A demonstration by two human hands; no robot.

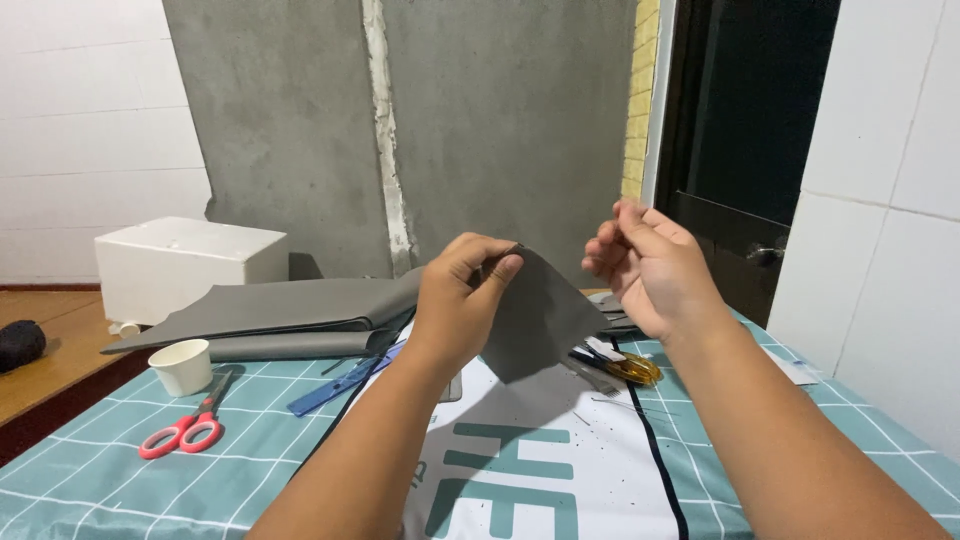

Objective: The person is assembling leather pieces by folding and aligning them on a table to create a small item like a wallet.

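The left hand (455,300) pinched the top corner of a grey cloth piece (540,315), which hung below the grip above the desk (120,470). The right hand (650,265), apart beside it, pressed fingertips together, perhaps on thread; I could not tell. The step looked like hand sewing.

Raised above the checked teal tablecloth (90,480), the left hand (455,300) and right hand (650,265) have open air around them. At ten o'clock a folded stack of grey fabric (290,315) and a white plastic box (185,262) block the way; at eight o'clock a white paper cup (183,366), red-handled scissors (190,425) and a blue ruler (335,388) lie low. Bare cloth lies at four o'clock.
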